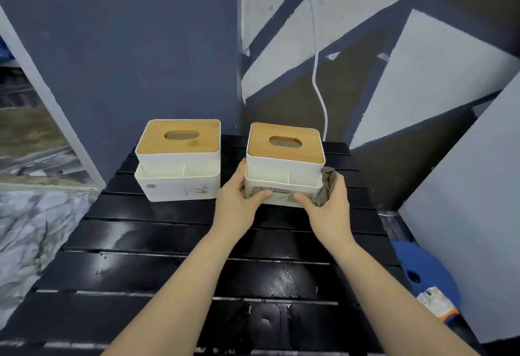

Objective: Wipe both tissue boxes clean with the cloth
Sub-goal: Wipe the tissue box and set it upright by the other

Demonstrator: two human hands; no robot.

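Boxes stood side by side on a black slatted table (pixel 146 243), close to the wall, a little apart from each other. Both were white with a wooden lid that had an oval slot. The left box (pixel 177 164) stood alone, with brown marks on its front. The right box (pixel 284 167) was held from both sides. The left hand (pixel 239 198) gripped its left front corner, the thumb laid on the front face near the printed label. The right hand (pixel 326 206) was closed on a grey-brown cloth (pixel 326 185) and pressed it against the right front corner of the same box; part of the cloth hung over the box edge. The right thumb touched the front face low. A white cable (pixel 316 54) ran down the wall behind the right box. A blue stool (pixel 422 265) stood right of the table.
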